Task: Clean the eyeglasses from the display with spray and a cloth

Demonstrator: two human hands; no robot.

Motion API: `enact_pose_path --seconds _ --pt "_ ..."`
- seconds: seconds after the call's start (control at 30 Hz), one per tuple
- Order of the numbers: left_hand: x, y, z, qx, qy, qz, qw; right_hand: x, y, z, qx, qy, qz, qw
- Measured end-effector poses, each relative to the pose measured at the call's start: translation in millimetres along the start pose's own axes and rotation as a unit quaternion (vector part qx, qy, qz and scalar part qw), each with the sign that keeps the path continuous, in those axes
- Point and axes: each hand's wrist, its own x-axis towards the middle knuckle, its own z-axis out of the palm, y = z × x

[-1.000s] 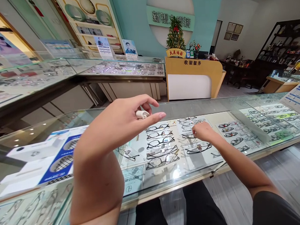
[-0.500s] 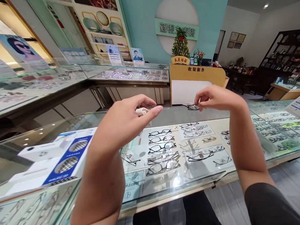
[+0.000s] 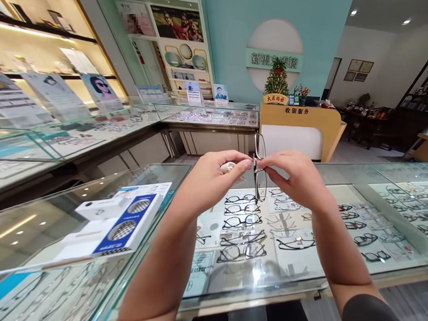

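A pair of dark-rimmed eyeglasses [image 3: 261,184] is held up on end above the glass counter, one lens over the other. My right hand [image 3: 292,176] pinches it near the bridge with thumb and forefinger. From the other side, my left hand [image 3: 215,179] brings its thumb and fingertips to the middle of the frame; whether they grip it I cannot tell. Tucked inside my left hand is a bunched white cloth [image 3: 228,167]. Under the glass below my hands, rows of eyeglasses [image 3: 242,221] lie on a white display surface.
A blue and white box [image 3: 128,223] stands on the counter glass to the left. Across the aisle are more display cases [image 3: 212,117] and a yellow cashier desk [image 3: 300,121] with a plant [image 3: 276,78]. The counter's glass edge [image 3: 255,293] runs in front of me.
My right hand has brought the eyeglasses leftward to my left hand and turned them on end. The hands, apart before, now meet at the frame. The head view has shifted up and left.
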Motion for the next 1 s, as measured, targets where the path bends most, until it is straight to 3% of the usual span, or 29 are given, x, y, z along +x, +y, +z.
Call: enact_pose_path --seconds 0.43,0.63,0.73,0.83,0.93,1.0 --pt "10 -8 9.4 -0.081 0.054 -0.028 0.995 4 8 10 0.037 0.04 -0.049 0.997" --pt "14 -12 14.0 -0.099 0.103 -0.018 0.99 6 6 19 0.16 0.077 -0.006 0.984" --pt "14 -12 17.5 -0.098 0.129 -0.015 0.987 9 3 27 0.265 0.129 0.075 0.953" --pt "14 -10 21.2 -0.111 0.138 -0.017 0.984 14 4 37 0.39 0.154 0.153 0.895" --pt "14 -9 23.3 -0.143 0.128 -0.028 0.981 18 11 43 0.49 0.139 0.195 0.838" --pt "15 -9 23.2 -0.176 0.113 -0.041 0.977 20 15 45 0.527 0.112 0.209 0.816"
